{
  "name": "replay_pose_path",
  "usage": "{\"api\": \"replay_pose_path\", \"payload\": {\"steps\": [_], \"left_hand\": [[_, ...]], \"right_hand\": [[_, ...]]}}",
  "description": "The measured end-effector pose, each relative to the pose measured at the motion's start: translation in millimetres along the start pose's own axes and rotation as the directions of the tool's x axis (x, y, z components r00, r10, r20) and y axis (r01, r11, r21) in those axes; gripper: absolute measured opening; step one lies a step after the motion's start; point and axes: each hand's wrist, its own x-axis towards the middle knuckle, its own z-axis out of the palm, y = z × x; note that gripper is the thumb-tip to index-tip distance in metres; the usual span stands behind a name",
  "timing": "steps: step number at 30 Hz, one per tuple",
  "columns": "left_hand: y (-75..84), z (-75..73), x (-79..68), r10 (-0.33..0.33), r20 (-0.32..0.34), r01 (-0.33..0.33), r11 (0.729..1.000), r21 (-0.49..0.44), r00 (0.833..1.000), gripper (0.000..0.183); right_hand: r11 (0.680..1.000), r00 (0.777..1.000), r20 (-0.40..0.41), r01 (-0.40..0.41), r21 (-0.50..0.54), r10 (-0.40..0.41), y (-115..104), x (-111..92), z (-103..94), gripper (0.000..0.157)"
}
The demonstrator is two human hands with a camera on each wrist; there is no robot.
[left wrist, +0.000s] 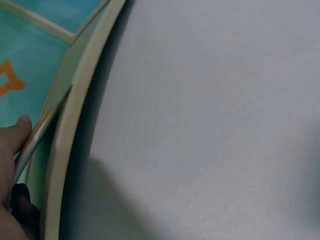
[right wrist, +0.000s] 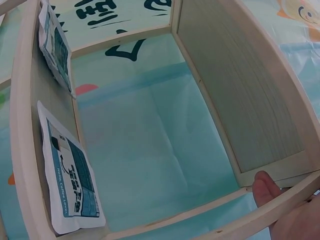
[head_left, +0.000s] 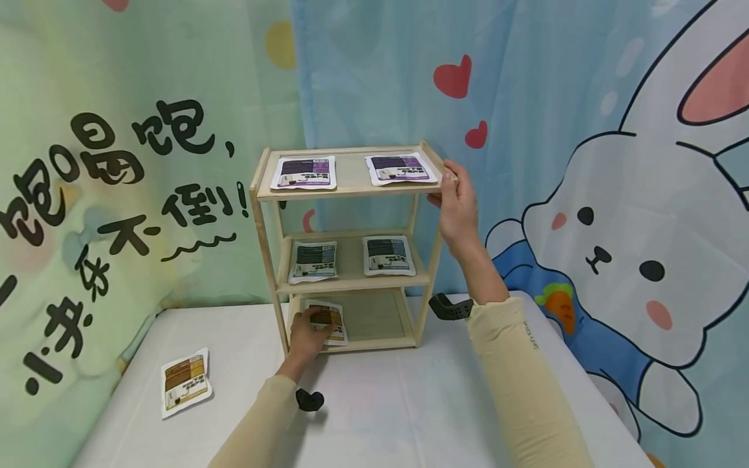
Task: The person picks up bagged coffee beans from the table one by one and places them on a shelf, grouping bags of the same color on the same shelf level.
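Observation:
In the head view my left hand [head_left: 307, 337] pinches a brown-labelled white pouch [head_left: 329, 322] at the left of the bottom shelf of a wooden rack [head_left: 345, 283]. The left wrist view shows this pouch [left wrist: 37, 136] tilted, thumb on its upper face, its far edge at the shelf's front rail [left wrist: 75, 107]. My right hand [head_left: 459, 208] grips the rack's top right corner; in the right wrist view its fingers [right wrist: 265, 189] show beside the frame. Another brown-labelled pouch [head_left: 186, 382] lies on the white table, left of the rack.
Two purple-labelled pouches, one left [head_left: 304, 173] and one right [head_left: 401, 168], lie on the top shelf. On the middle shelf are two teal-labelled pouches, left [head_left: 313, 262] and right [head_left: 389, 255]. A printed curtain [head_left: 374, 78] hangs behind the white table [head_left: 398, 403].

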Motion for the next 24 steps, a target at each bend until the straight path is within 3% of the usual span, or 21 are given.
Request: {"api": "replay_pose_path", "payload": {"steps": [5,15,24], "left_hand": [[2.1,1.9,-1.5,-0.005,0.011,0.005,0.999,0.049,1.0,0.056],[11.8,1.0,-10.8,0.021,-0.072,-0.015,0.997,0.074,0.997,0.047],[18.2,-3.3,-14.8,0.078,-0.058,-0.072,0.993,0.096,0.995,0.044]], "right_hand": [[1.0,1.0,-0.004,-0.001,-0.009,0.001,1,0,-2.5,0.049],[1.0,1.0,0.012,0.008,0.011,-0.008,1,1,-1.0,0.049],[1.0,1.0,0.011,0.001,0.005,-0.001,-1,0,-1.6,0.049]]}}
